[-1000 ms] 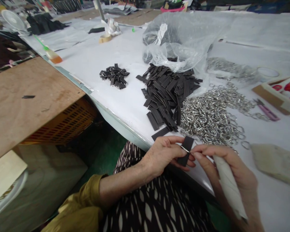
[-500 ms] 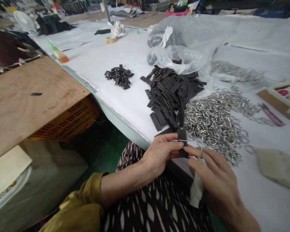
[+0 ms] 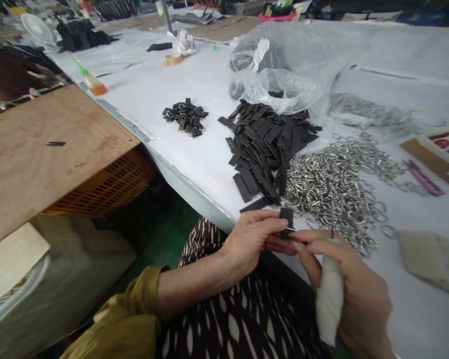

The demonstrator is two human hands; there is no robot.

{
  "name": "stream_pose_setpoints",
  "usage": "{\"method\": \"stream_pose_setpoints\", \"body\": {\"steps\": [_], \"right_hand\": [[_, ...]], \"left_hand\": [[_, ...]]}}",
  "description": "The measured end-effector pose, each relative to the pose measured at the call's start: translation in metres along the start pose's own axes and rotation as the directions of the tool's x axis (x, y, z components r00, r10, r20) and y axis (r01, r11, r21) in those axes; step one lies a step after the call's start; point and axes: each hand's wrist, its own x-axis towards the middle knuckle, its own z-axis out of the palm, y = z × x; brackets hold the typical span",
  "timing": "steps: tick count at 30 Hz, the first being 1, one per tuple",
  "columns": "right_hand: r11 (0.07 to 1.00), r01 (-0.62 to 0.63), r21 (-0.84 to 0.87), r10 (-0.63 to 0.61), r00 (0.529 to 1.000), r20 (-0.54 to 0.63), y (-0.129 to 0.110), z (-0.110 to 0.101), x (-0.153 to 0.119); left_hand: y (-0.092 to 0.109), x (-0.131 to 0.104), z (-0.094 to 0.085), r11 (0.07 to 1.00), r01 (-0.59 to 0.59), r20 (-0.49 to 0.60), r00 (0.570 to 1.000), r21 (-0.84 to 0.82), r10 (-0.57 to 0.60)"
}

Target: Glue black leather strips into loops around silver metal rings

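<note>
My left hand [image 3: 249, 237] is closed, pinching a short black strip [image 3: 286, 217] between thumb and fingers; a thin bit of metal shows across the strip. My right hand [image 3: 362, 284] holds a thin-shafted tool [image 3: 330, 301] with a white-wrapped handle, its shaft pointing up. The thumb and forefinger of that hand meet at the strip's lower end. Just beyond both hands lies a heap of black strips [image 3: 264, 142]. To its right is a pile of silver metal rings [image 3: 327, 187]. Farther left sits a small cluster of black strips with rings [image 3: 186, 118].
A clear plastic bag [image 3: 284, 75] lies behind the strips. At right are pink-handled snips [image 3: 428, 182], a cardboard box [image 3: 430, 154] and a beige pad [image 3: 430, 257]. A bottle with orange liquid [image 3: 96, 86] and a tape roll [image 3: 172, 60] stand farther off. A wooden board [image 3: 60, 159] adjoins at left.
My right hand has shifted slightly right and turned, so the tool's white handle shows more. The strip's lower part, earlier hanging below my left thumb, now appears folded up or hidden.
</note>
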Motion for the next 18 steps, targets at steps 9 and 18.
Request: {"method": "stream_pose_setpoints", "body": {"steps": [9, 18], "right_hand": [[0.948, -0.316, -0.027, 0.311, 0.943, -0.117, -0.006, 0.008, 0.008], [0.919, -0.385, 0.078, 0.391, 0.916, -0.09, -0.008, 0.007, 0.012]], "left_hand": [[-0.012, -0.005, -0.004, 0.953, -0.255, 0.054, 0.967, 0.165, 0.25], [-0.005, -0.01, 0.002, 0.952, -0.233, 0.069, 0.972, 0.198, 0.223]]}}
